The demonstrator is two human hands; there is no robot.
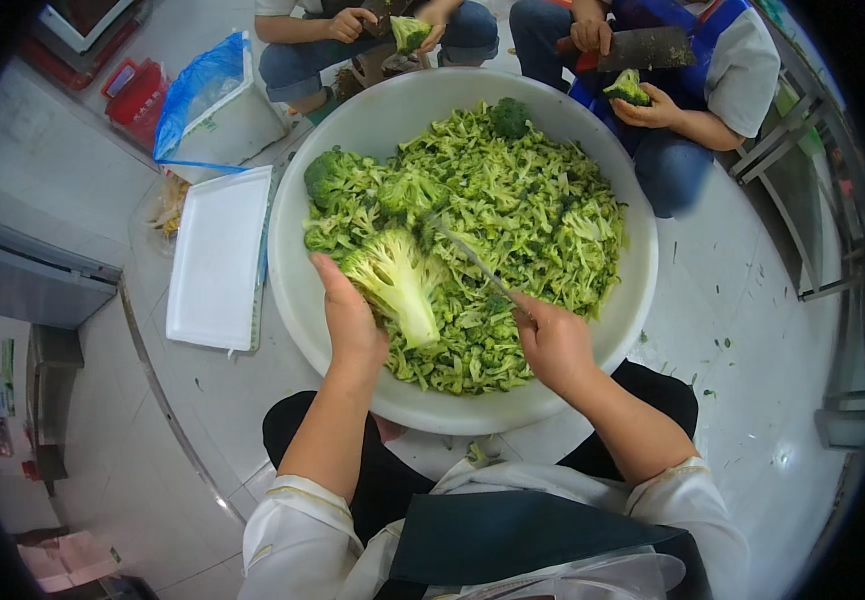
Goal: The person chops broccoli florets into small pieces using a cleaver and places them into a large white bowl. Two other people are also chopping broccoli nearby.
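Observation:
A large white tub [293, 260] holds chopped green broccoli [513, 190], with some bigger florets at its back left. My left hand [348, 315] grips a halved broccoli head [403, 285] over the left part of the tub, its pale cut face and thick stem turned upward. My right hand [553, 335] is closed on the handle of a knife [478, 260], whose narrow-looking blade points up and left over the chopped pieces, near the top of the held head.
Two people [713, 90] across the tub hold cleavers [643, 50] and broccoli pieces [629, 88]. At left lie a white lid [218, 260], a blue-lined white bin [243, 120] and a red container [138, 105]. Metal frames [793, 140] line the right side.

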